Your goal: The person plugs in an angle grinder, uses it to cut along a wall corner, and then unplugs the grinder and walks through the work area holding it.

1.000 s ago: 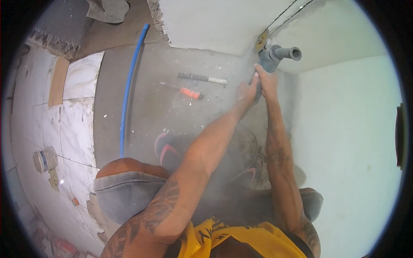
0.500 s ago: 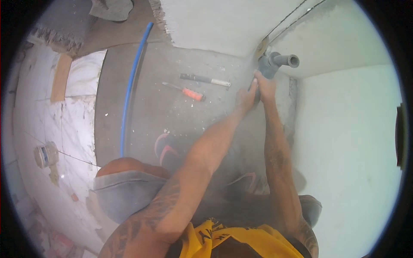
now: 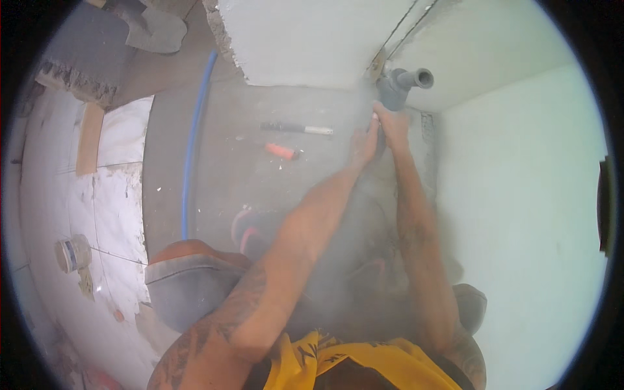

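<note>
The step in hand, as judged, is cutting along a wall line. At the near side, a yellow garment [image 3: 383, 357] is hanging loose and should be kept well away from the tool. Dust [image 3: 344, 240] is drifting over the floor [image 3: 227, 175]; pausing whenever it is hiding the line would be sound practice. Farther off, an orange-handled tool [image 3: 282, 151] and a hammer [image 3: 297, 128] are lying on the floor left of the hands. The angle grinder [image 3: 394, 94] is occupying the far right, its disc [image 3: 376, 66] apparently meeting the white wall [image 3: 299, 45] at the lower end of two dark lines [image 3: 404, 30]. Good cutting calls for a square disc, light feed and no twisting. A tubular grip [image 3: 414, 79] is projecting rightward, unheld; using it would probably steady the cut.

As to pose, the left arm [image 3: 309, 227] and right arm [image 3: 416, 221] are reaching forward, nearly straight, and converging. The left hand [image 3: 365, 144] is gripping the grinder's near end; the right hand [image 3: 394, 127] is gripping its body slightly farther and to the right. Both hands are working bare.
</note>
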